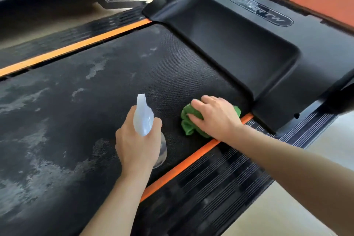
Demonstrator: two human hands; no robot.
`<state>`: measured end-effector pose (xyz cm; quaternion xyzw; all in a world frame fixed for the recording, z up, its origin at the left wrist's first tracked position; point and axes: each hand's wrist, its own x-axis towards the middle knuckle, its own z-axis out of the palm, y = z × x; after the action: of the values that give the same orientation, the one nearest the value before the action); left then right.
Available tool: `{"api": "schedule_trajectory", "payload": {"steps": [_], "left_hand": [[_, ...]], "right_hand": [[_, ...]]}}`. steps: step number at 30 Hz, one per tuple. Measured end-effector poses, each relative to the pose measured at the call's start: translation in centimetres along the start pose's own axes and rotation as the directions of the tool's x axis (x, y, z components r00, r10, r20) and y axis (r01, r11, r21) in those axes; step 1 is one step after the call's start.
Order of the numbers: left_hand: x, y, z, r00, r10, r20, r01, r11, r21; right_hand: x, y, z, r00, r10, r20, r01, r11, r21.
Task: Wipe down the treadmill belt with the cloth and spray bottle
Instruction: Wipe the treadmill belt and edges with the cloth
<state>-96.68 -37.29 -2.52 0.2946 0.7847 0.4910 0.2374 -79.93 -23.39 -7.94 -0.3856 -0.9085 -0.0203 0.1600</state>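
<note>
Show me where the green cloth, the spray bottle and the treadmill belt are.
green cloth (188, 128): head view, bunched folds left of the fingers.
spray bottle (142, 119): head view, white trigger head.
treadmill belt (118, 67): head view, bare dusty black surface.

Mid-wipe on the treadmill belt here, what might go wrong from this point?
1. The green cloth under the right hand sits by the motor cover; it may snag in that seam.
2. Grey patches across the belt could be missed.
3. The left hand's spray bottle may overshoot the belt.
</note>
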Motion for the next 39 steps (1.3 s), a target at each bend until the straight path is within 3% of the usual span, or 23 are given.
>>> {"api": "schedule_trajectory", "payload": {"steps": [3,4,9,21,39], "left_hand": [[-0.2,0.2,-0.1,0.999,0.007,-0.043,-0.006,0.999,0.035],[-0.1,0.3,-0.1,0.999,0.008,-0.046,-0.005,0.998,0.056],[-0.1,1.2,0.4,0.998,0.011,-0.063,-0.003,0.991,0.13],[-2.2,0.0,1.8,0.976,0.117,-0.181,-0.092,0.986,0.141],[-2.6,0.8,3.4,0.961,0.071,-0.266,-0.015,0.978,0.208]], "right_hand": [[0.5,3.8,-0.7,0.934,0.352,-0.067,-0.355,0.934,-0.046],[0.4,3.6,-0.7,0.921,0.384,-0.06,-0.387,0.921,-0.046],[-0.2,2.3,-1.4,0.941,0.336,0.039,-0.336,0.942,0.004],[-0.8,3.3,-0.9,0.944,0.325,0.057,-0.327,0.945,0.031],[-0.5,3.9,-1.0,0.969,0.231,0.083,-0.236,0.97,0.063]]}}
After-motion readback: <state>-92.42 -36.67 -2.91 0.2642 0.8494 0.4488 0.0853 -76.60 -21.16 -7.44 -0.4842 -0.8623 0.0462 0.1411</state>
